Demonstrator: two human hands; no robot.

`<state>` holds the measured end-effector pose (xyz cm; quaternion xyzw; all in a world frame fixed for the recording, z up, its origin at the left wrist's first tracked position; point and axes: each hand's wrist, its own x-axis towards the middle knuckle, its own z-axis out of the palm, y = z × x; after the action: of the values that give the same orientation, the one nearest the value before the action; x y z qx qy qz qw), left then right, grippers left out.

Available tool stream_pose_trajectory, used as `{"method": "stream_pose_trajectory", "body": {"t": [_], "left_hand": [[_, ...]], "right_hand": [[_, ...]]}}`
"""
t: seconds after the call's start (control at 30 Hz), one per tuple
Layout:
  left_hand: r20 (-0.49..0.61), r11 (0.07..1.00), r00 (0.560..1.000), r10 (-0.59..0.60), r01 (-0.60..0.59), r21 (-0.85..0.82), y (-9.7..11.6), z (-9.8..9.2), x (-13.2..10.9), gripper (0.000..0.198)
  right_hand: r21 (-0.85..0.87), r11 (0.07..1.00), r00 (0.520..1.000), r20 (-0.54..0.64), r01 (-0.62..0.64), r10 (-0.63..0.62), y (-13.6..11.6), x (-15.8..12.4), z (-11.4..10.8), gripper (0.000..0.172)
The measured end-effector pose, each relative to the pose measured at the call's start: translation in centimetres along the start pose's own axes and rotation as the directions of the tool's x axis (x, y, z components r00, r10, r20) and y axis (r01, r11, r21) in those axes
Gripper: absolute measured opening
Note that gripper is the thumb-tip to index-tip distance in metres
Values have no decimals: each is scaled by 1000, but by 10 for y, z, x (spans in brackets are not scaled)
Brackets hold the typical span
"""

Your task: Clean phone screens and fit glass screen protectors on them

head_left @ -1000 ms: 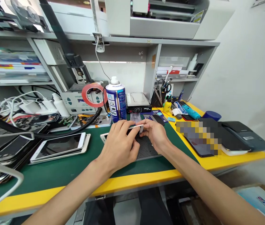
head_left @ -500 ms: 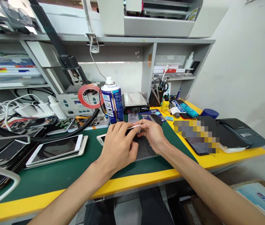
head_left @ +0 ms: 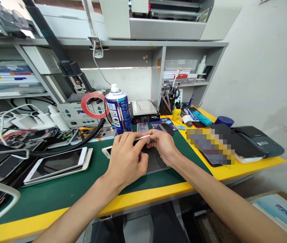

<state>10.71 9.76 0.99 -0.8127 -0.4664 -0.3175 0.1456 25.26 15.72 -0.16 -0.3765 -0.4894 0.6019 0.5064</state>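
Observation:
A white-edged phone (head_left: 106, 151) is tilted up at the middle of the bench, its left end showing beside my left hand (head_left: 128, 158). The fingers of that hand are wrapped over the phone and cover most of it. My right hand (head_left: 163, 143) pinches the phone's right end, where a white edge shows between thumb and fingers. Beneath both hands lies a dark perforated mat (head_left: 156, 161) on the green bench mat (head_left: 64, 192).
Two stacked phones (head_left: 59, 163) lie to the left, near a pile of phone parts (head_left: 1, 168). Behind my hands stand a blue spray can (head_left: 119, 111), a red tape roll (head_left: 84, 105) and a small black device (head_left: 145, 118). Dark phones and a notebook (head_left: 244, 145) lie right.
The whole view has shifted slightly, so the bench and shelves appear a little further left. Both hands keep nearly the same grip on the phone.

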Motion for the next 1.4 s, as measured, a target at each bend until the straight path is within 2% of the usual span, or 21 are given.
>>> {"method": "stream_pose_trajectory", "body": {"t": [0.5,1.13,1.4], "left_hand": [[-1,996,996,-85,85,-5,7,0,6,37],[35,991,990,-137,137,-5,11,-1,10,41],[33,988,987,-157,157,-7,12,0,14,36]], "right_hand": [[22,1000,1000,-19,-22,22,-2,2,1,22],[28,998,999,-12,-51,52,-3,5,-1,22],[35,996,997,-1,-76,76,-5,3,-2,20]]}}
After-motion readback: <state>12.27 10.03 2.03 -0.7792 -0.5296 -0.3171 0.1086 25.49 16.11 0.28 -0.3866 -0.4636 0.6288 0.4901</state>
